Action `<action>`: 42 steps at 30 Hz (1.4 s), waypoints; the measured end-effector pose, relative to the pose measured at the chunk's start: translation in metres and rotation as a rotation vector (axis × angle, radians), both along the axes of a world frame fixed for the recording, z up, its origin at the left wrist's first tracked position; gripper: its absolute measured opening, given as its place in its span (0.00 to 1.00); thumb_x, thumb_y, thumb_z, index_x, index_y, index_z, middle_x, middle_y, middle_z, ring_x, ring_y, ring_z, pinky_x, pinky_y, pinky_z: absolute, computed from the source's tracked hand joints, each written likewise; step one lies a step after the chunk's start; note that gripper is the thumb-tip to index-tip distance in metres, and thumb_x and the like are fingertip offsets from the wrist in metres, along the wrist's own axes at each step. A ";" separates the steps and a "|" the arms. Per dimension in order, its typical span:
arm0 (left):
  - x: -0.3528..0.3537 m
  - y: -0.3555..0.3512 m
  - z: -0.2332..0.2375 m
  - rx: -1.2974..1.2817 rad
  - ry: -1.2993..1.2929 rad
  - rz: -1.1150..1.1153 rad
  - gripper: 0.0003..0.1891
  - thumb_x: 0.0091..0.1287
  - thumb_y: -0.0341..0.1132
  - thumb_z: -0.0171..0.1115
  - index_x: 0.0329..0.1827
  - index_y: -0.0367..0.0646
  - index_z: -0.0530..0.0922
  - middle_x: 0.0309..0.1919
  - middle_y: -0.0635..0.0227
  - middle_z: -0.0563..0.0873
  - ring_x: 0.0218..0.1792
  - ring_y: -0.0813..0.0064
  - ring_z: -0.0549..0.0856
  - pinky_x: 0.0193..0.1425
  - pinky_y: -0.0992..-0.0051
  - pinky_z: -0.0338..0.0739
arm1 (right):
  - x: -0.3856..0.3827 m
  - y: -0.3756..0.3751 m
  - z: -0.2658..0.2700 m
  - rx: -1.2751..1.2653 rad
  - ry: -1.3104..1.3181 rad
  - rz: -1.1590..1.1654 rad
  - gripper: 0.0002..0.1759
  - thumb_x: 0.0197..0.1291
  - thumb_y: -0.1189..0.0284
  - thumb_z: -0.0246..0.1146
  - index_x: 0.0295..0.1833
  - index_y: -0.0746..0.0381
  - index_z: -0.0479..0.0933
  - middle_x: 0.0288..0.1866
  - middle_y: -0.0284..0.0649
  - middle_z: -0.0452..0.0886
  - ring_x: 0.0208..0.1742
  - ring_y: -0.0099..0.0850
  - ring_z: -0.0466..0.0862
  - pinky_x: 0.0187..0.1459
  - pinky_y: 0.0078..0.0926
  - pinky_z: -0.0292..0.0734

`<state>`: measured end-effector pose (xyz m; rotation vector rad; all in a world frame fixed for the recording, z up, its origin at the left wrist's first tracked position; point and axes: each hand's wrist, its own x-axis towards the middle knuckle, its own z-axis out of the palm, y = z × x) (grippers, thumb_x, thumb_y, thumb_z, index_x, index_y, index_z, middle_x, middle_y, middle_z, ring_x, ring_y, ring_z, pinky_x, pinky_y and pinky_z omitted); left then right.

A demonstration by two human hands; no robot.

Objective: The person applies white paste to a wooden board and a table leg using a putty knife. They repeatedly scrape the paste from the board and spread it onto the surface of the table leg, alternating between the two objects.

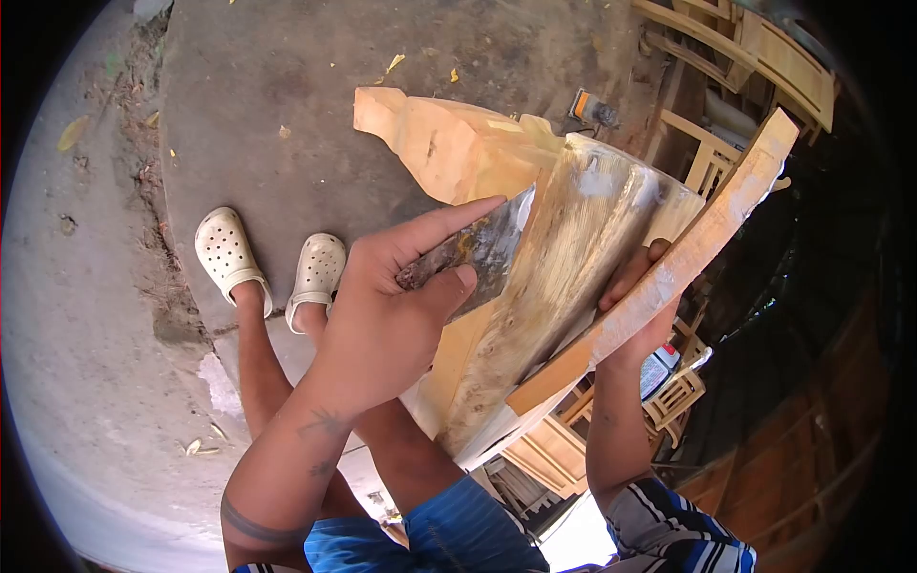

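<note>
My left hand [392, 310] grips a putty knife [489, 250], a dark stained blade with white paste along its far edge. The index finger lies stretched along one side of it and the thumb presses on its face. My right hand [650, 320] is wrapped round a curved wooden strip [659, 275] from below, so part of the hand is hidden. Whitish filler is smeared on the strip's face. Below both hands lies a rough-grained wooden beam [564, 253] with pale filler patches. The blade is apart from the strip and overlaps the beam's near side in view.
A shaped wooden block [449, 143] adjoins the beam. An orange and dark power tool [594, 109] lies on the concrete floor [277, 57]. Wooden chair frames [707, 158] and panels stand at right. My feet in beige clogs [227, 250] are at left.
</note>
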<state>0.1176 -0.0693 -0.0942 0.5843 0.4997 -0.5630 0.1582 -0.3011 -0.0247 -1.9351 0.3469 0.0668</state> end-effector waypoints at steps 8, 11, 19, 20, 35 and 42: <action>-0.017 0.016 0.068 0.783 -0.677 0.096 0.26 0.58 0.16 0.59 0.62 0.41 0.77 0.59 0.57 0.79 0.54 0.66 0.82 0.60 0.69 0.74 | -0.019 0.025 0.033 0.020 0.212 -0.040 0.27 0.76 0.53 0.40 0.59 0.66 0.69 0.50 0.44 0.80 0.49 0.28 0.81 0.52 0.27 0.77; -0.015 0.011 0.098 0.974 -1.048 0.173 0.31 0.47 0.23 0.69 0.60 0.47 0.78 0.61 0.60 0.75 0.60 0.58 0.78 0.65 0.58 0.72 | -0.013 0.067 0.064 0.202 0.314 0.067 0.27 0.77 0.55 0.39 0.61 0.67 0.68 0.53 0.42 0.78 0.51 0.26 0.79 0.54 0.25 0.74; -0.024 0.055 0.071 1.273 -1.326 -0.231 0.24 0.53 0.26 0.63 0.57 0.45 0.76 0.62 0.64 0.75 0.67 0.57 0.72 0.73 0.55 0.65 | -0.026 0.081 0.071 0.142 0.433 0.135 0.23 0.78 0.57 0.41 0.56 0.66 0.70 0.48 0.38 0.78 0.48 0.20 0.77 0.48 0.19 0.73; -0.032 0.066 0.067 1.281 -1.243 -0.339 0.26 0.51 0.24 0.63 0.57 0.44 0.76 0.62 0.63 0.75 0.67 0.56 0.72 0.73 0.55 0.66 | -0.029 0.080 0.074 0.162 0.394 0.116 0.23 0.78 0.57 0.42 0.55 0.67 0.70 0.47 0.38 0.78 0.46 0.19 0.76 0.47 0.19 0.72; -0.012 0.054 0.135 0.966 -0.859 -0.666 0.33 0.45 0.10 0.53 0.59 0.38 0.77 0.55 0.59 0.82 0.56 0.55 0.81 0.62 0.65 0.77 | -0.035 0.076 0.062 -0.291 0.146 0.277 0.17 0.74 0.64 0.51 0.50 0.70 0.69 0.29 0.39 0.80 0.29 0.19 0.75 0.30 0.23 0.71; -0.011 0.035 0.068 0.428 -0.256 -0.172 0.35 0.50 0.10 0.42 0.65 0.38 0.74 0.55 0.63 0.82 0.58 0.77 0.78 0.64 0.80 0.68 | -0.039 0.023 0.031 -0.083 0.120 0.115 0.21 0.77 0.59 0.44 0.54 0.68 0.69 0.47 0.38 0.79 0.45 0.20 0.76 0.47 0.20 0.72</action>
